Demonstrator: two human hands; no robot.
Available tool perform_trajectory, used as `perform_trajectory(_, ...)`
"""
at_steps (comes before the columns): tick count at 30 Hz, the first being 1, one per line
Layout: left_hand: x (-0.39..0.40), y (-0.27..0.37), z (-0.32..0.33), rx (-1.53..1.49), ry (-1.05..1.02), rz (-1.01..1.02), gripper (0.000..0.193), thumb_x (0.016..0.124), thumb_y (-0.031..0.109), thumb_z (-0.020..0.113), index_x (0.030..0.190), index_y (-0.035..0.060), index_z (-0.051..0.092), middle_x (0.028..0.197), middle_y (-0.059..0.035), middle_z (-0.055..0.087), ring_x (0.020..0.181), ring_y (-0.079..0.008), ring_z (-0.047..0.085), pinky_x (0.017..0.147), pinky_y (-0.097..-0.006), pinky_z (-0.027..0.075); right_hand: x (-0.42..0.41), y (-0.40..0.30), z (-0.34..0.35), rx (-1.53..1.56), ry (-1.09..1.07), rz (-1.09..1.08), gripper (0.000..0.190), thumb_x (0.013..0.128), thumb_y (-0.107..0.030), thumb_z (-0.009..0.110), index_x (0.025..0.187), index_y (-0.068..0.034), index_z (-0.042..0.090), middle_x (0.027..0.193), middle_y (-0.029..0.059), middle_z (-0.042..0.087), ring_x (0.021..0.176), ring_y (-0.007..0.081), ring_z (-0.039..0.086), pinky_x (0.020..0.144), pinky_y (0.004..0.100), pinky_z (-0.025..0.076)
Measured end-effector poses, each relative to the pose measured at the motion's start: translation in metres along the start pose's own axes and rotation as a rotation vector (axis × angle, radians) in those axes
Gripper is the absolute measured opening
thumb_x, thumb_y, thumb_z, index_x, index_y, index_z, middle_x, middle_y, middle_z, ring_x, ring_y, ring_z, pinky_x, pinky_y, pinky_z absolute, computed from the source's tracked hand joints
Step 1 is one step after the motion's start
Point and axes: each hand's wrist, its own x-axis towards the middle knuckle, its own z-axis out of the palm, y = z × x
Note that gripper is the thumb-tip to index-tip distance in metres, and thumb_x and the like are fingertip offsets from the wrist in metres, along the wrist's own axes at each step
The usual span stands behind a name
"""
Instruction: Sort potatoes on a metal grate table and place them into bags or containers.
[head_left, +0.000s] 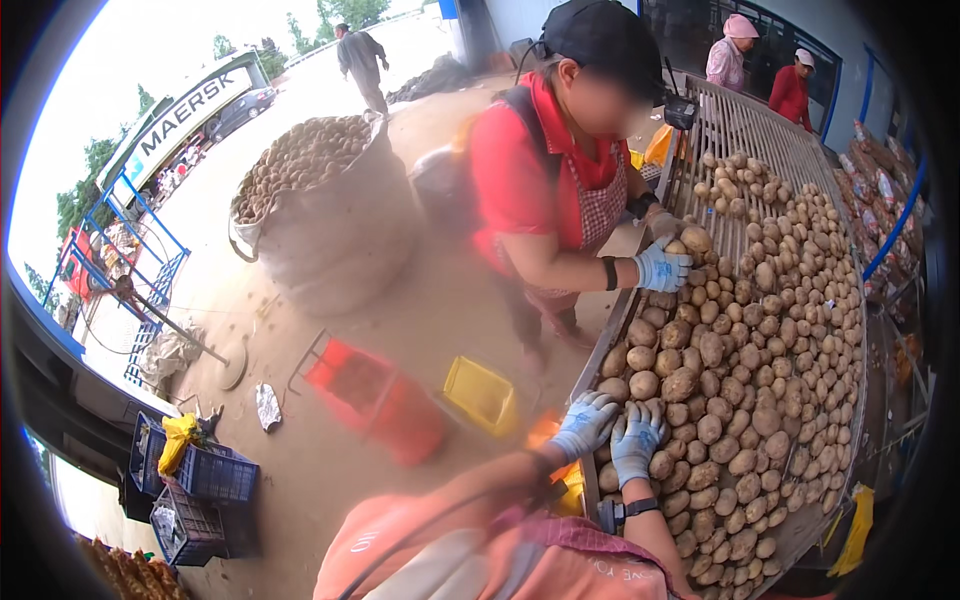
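Note:
Many potatoes (709, 397) cover a slatted sorting table (739, 127) on my right side. My left hand (586, 425), in a pale blue and white glove, lies at the table's near edge with its fingertips against the potatoes. Close beside it, my right hand (637, 442) wears a matching glove and rests palm down over potatoes. The undersides of both hands are hidden, so whether either grips a potato cannot be told. A dark band with a small device circles my right wrist.
A co-worker in red (525, 172) stands at the same edge, gloved hands (664, 266) on potatoes. Behind are a large potato-filled bulk bag (337, 247), a red basket (375, 397), a yellow crate (480, 394) and blue crates (221, 472). Other people stand farther off.

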Motion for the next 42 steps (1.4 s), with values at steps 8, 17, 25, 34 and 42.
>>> perform_trajectory(8,0.004,-0.016,0.010,0.151,-0.236,-0.125,0.023,0.072,0.018,0.062,0.092,0.0064,0.061,0.097,-0.0147,0.060,0.093,-0.0347,0.055,0.082,-0.0452,0.043,0.007,-0.004,0.001,-0.012,-0.051,0.001,0.036,0.081,-0.027,0.057,0.114,-0.012,0.057,0.123,0.0073,0.053,0.124,0.0320,0.038,0.103,0.0525,0.027)
perform_trajectory(17,0.005,-0.005,-0.001,-0.290,-0.274,-0.004,0.044,0.080,0.018,0.060,0.121,0.0023,0.052,0.117,-0.0184,0.055,0.112,-0.0382,0.050,0.098,-0.0464,0.038,-0.102,0.040,-0.084,-0.163,-0.088,0.327,0.038,0.082,-0.038,0.058,0.113,-0.016,0.063,0.134,0.0101,0.047,0.126,0.0355,0.038,0.106,0.0569,0.021)
perform_trajectory(25,0.007,-0.045,-0.022,-0.008,-0.140,0.060,0.032,0.085,0.004,0.054,0.117,0.0023,0.057,0.113,-0.0184,0.059,0.111,-0.0379,0.052,0.096,-0.0439,0.041,-0.187,0.165,-0.134,-0.609,-0.107,0.599,0.045,0.085,-0.042,0.057,0.116,-0.010,0.057,0.135,0.0062,0.047,0.125,0.0268,0.039,0.105,0.0574,0.023)
perform_trajectory(34,-0.005,-0.056,-0.010,0.090,-0.230,-0.059,0.030,0.092,0.013,0.046,0.115,0.0028,0.062,0.129,-0.0268,0.050,0.130,-0.0393,0.039,0.109,-0.0427,0.029,-0.080,0.054,-0.117,-0.162,0.019,0.541,0.052,0.082,-0.046,0.062,0.123,-0.015,0.053,0.135,0.0116,0.043,0.123,0.0362,0.039,0.098,0.0592,0.031)
perform_trajectory(42,-0.006,-0.055,-0.009,0.090,-0.189,0.059,0.030,0.088,0.010,0.048,0.114,0.0037,0.060,0.114,-0.0191,0.061,0.124,-0.0406,0.044,0.104,-0.0453,0.034,-0.198,0.079,-0.143,-0.265,0.096,0.642,0.032,0.068,-0.023,0.068,0.098,-0.015,0.061,0.119,0.0089,0.050,0.102,0.0334,0.050,0.083,0.0444,0.044)
